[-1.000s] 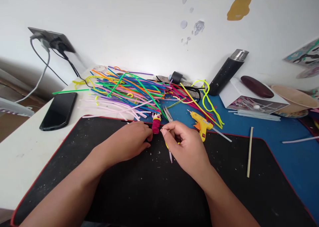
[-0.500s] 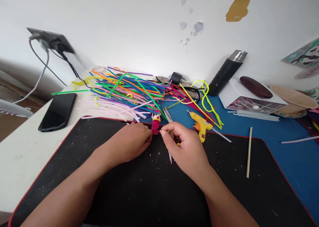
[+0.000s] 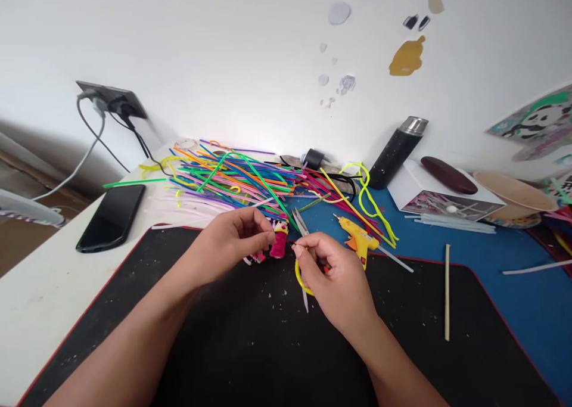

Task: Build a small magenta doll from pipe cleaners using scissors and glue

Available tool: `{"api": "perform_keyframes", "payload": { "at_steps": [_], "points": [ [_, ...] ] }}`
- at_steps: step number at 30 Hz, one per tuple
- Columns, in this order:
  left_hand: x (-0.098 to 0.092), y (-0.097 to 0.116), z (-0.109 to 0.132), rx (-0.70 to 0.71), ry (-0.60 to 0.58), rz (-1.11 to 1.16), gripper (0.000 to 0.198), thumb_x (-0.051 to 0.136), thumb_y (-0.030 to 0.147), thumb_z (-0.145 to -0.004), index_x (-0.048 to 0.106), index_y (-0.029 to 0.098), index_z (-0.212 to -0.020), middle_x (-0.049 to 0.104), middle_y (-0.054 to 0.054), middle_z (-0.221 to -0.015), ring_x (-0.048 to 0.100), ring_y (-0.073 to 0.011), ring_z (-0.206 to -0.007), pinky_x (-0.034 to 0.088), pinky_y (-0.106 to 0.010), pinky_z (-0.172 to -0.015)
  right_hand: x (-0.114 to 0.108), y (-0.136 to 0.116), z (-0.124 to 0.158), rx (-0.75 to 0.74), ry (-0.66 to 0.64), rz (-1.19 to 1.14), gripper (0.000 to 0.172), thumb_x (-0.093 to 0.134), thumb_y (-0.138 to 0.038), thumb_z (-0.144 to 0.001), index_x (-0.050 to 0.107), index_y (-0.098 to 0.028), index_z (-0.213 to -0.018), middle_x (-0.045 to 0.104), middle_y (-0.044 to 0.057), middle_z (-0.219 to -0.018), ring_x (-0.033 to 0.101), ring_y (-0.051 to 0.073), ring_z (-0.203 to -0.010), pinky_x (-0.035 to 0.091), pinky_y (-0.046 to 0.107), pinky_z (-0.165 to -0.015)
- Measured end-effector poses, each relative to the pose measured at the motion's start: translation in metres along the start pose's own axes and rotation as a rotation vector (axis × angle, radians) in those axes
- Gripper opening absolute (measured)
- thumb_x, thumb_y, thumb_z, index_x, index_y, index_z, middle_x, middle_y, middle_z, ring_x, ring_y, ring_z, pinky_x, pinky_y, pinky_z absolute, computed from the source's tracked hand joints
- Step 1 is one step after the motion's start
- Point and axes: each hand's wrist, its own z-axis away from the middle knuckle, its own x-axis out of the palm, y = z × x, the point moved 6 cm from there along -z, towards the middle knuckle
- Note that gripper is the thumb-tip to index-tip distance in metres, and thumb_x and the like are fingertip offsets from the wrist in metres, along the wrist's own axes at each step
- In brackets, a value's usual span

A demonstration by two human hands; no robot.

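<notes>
Rising behind everything, the white wall (image 3: 214, 55) bounds the far edge of your table (image 3: 40, 300), which is white on the left and blue on the right. Your black mat (image 3: 254, 353) takes up the near middle; its red border runs down both sides, and its widest room for moving lies nearest you, between and under your forearms, with pale flecks scattered about. Beyond the mat's far edge spreads a pile of coloured fuzzy stems (image 3: 232, 174), with a black flask (image 3: 395, 157) leaning against the wall to its right and a phone (image 3: 111, 216) outside the mat's far left corner.

Your left hand (image 3: 232, 240) is curled above the far edge, thumb and fingertips close together; you cannot tell whether it grips anything. Your right hand (image 3: 333, 270) pinches what looks like a tiny dark piece (image 3: 294, 244), above yellow-handled scissors (image 3: 302, 222) whose blades point wallward. A yellow glue gun (image 3: 360, 237) lies across the far edge, and a pale stick (image 3: 447, 294) lies near the far right corner.

Between your hands, at the middle of the far edge, is the little pink figure (image 3: 278, 245), its head end towards the wall, its long axis running roughly straight away from you.
</notes>
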Motion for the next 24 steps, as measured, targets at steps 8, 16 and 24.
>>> {"api": "perform_keyframes", "payload": {
  "at_steps": [8,16,24],
  "points": [
    [0.0087,-0.003,-0.0025,0.027,-0.001,0.26,0.035,0.095,0.036,-0.081,0.072,0.018,-0.099,0.074,0.0,-0.077,0.065,-0.0134,-0.068,0.052,-0.024,-0.063,-0.0033,-0.001,-0.0009,-0.006,0.025,0.005,0.019,0.06,-0.037,-0.101,0.068,-0.022,-0.092,0.052,-0.004,-0.062,0.054,0.016,-0.054,0.044,0.026,-0.049],
    [0.009,-0.0098,-0.0025,0.004,-0.013,0.245,0.037,0.093,0.038,-0.083,0.078,0.018,-0.11,0.077,-0.004,-0.089,0.071,-0.0167,-0.076,0.054,-0.025,-0.064,-0.0063,-0.0022,-0.0012,-0.043,0.064,0.026,0.019,0.06,-0.037,-0.101,0.069,-0.022,-0.092,0.054,-0.004,-0.061,0.055,0.015,-0.052,0.044,0.026,-0.049],
    [0.0112,0.0002,-0.0004,0.052,0.015,0.156,0.04,0.09,0.037,-0.084,0.073,0.017,-0.114,0.072,-0.001,-0.083,0.064,-0.0154,-0.071,0.052,-0.026,-0.062,-0.0076,0.0003,-0.0027,-0.01,0.078,0.023,0.021,0.061,-0.038,-0.101,0.07,-0.022,-0.091,0.055,-0.004,-0.062,0.056,0.015,-0.052,0.045,0.025,-0.049]
  ]
}}
